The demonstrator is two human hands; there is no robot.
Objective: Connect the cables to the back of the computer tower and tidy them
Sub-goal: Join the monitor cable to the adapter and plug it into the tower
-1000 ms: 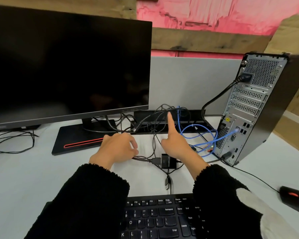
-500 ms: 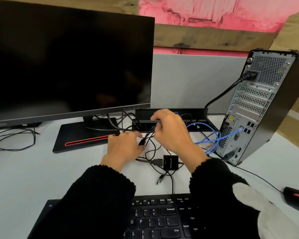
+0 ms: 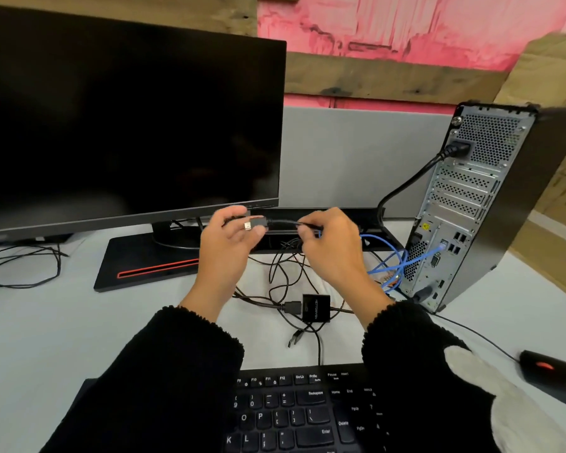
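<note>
Perforated bare metal tower back (image 3: 464, 204), glossy black monitor screen (image 3: 128, 125), fuzzy fleece sleeves (image 3: 164, 380), matt plastic keyboard (image 3: 294, 413).

Head-worn view, down over desk (image 3: 46, 322)

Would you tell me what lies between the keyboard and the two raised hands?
In the head view: a small black adapter box and tangled black cables on the desk.

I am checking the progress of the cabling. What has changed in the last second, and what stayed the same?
Both hands rose off the desk. The left hand took hold of a black cable at its plug end, and the right hand, which was pointing a second ago, now pinches the same cable. The blue cable and power cable stay plugged into the tower.
</note>
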